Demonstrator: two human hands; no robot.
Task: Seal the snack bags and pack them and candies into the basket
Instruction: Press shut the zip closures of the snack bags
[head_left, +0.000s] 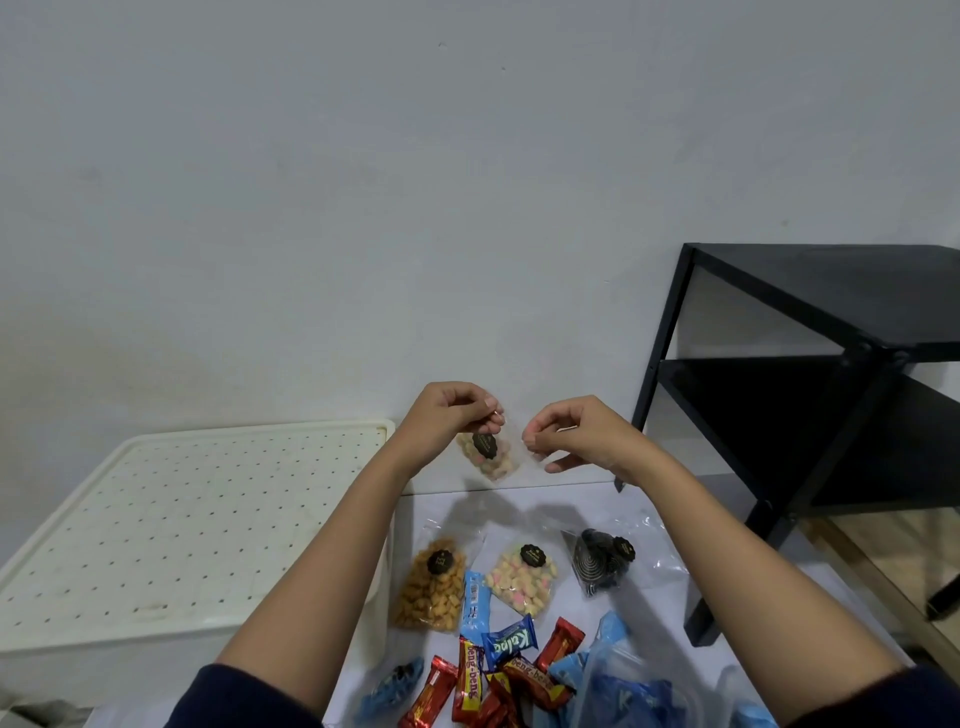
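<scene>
Left hand (457, 415) and right hand (571, 434) pinch the top of a snack bag (488, 460). Candy bars (498, 670) lie below the grip.

One wide-angle camera, worn on the person's head, looks forward and down. It is pitched high enough that the grey wall (363, 182) behind and left of the black metal rack (852, 306) fills the upper half. The rack stands at the right edge, its posts leaning in the picture. Left of the rack, near mid-frame, the left hand (452, 415) and right hand (576, 431) pinch a small snack bag (488, 460) at arm's length, with both forearms rising from the bottom edge. Below-left of the rack, the white table (519, 509) lies close under the lens, its near part cut off.
</scene>
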